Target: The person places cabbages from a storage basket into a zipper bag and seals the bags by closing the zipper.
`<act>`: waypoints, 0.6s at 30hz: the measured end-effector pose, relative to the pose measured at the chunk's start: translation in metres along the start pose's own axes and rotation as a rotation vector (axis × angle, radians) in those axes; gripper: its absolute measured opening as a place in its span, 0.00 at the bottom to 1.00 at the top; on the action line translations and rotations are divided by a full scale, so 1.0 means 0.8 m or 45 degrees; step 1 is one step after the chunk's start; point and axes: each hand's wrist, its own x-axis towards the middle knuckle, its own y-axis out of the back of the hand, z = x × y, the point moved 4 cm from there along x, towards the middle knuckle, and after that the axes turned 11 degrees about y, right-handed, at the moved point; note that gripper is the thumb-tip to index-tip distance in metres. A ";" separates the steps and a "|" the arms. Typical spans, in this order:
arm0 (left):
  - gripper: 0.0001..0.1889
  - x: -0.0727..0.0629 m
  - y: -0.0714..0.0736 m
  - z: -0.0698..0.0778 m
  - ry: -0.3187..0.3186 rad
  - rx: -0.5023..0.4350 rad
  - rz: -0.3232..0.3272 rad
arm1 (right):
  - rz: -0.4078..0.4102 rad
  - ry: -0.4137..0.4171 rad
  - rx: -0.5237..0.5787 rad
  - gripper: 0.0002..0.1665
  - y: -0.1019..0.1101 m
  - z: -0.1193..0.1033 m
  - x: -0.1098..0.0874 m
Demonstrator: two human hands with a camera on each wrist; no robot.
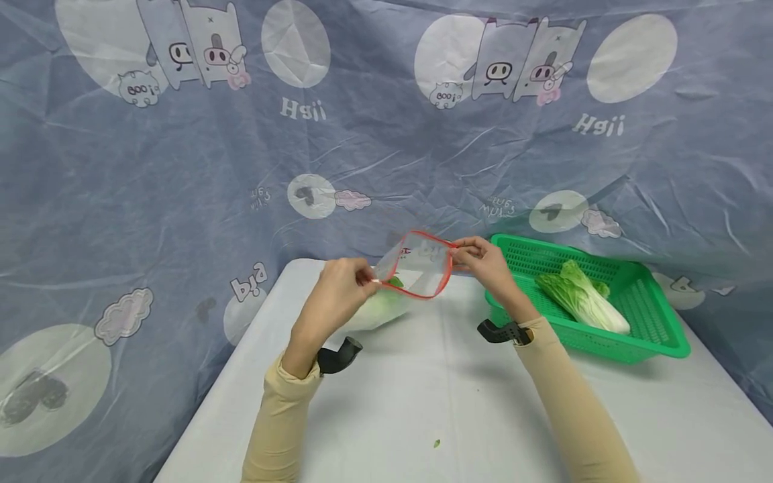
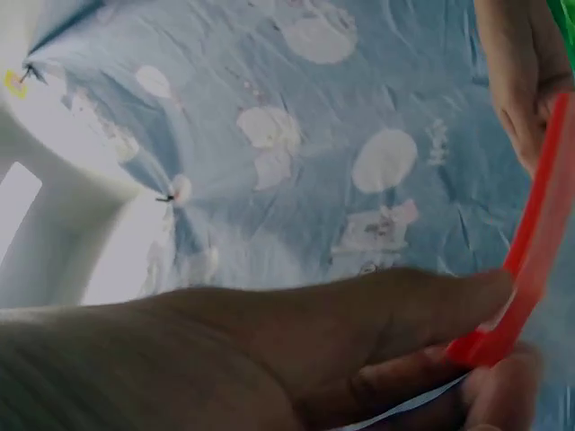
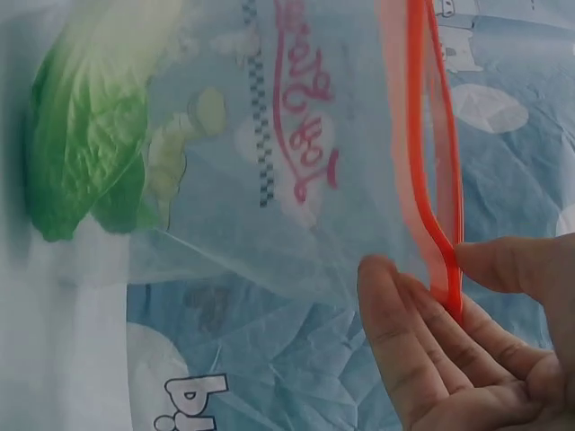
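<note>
A clear zip bag (image 1: 377, 314) with a red zip edge hangs between both hands, its mouth spread wide. My left hand (image 1: 338, 295) pinches one end of the red edge between thumb and fingers. At the other end, my right hand (image 1: 483, 263) pinches the opposite corner; the right wrist view shows its thumb and fingers on the red strip (image 3: 416, 135). Inside the bag lies a leafy green vegetable, its leaves (image 3: 90, 135) showing through the printed plastic. The left wrist view has the left hand (image 2: 386, 332) close up on the zip's corner.
At the right, a green plastic basket (image 1: 655, 315) holds a napa cabbage (image 1: 582, 298). A small leaf scrap (image 1: 437, 443) lies on the white table (image 1: 386, 402) near the front. A patterned blue-grey cloth (image 1: 386, 147) hangs behind the table and along its left side.
</note>
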 end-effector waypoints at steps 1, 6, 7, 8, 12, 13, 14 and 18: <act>0.03 -0.003 -0.008 0.003 -0.017 0.025 -0.113 | -0.002 -0.004 -0.009 0.25 0.003 0.003 -0.003; 0.13 0.001 -0.056 0.014 -0.056 0.075 -0.393 | -0.039 -0.035 -0.067 0.24 0.011 0.017 -0.017; 0.15 0.005 -0.067 0.015 -0.045 0.079 -0.371 | -0.055 -0.039 -0.076 0.24 0.011 0.020 -0.020; 0.17 0.010 -0.078 0.016 -0.029 0.081 -0.337 | -0.067 -0.041 -0.087 0.24 0.011 0.023 -0.023; 0.20 0.023 -0.125 0.020 0.021 0.088 -0.199 | -0.070 -0.049 -0.095 0.23 0.012 0.029 -0.033; 0.20 0.025 -0.135 0.021 0.019 0.102 -0.175 | -0.067 -0.048 -0.088 0.22 0.012 0.029 -0.036; 0.19 0.026 -0.145 0.022 0.009 0.114 -0.158 | -0.061 -0.050 -0.078 0.22 0.013 0.030 -0.038; 0.15 0.027 -0.170 0.026 -0.041 0.156 -0.098 | -0.041 -0.075 -0.062 0.22 0.019 0.031 -0.047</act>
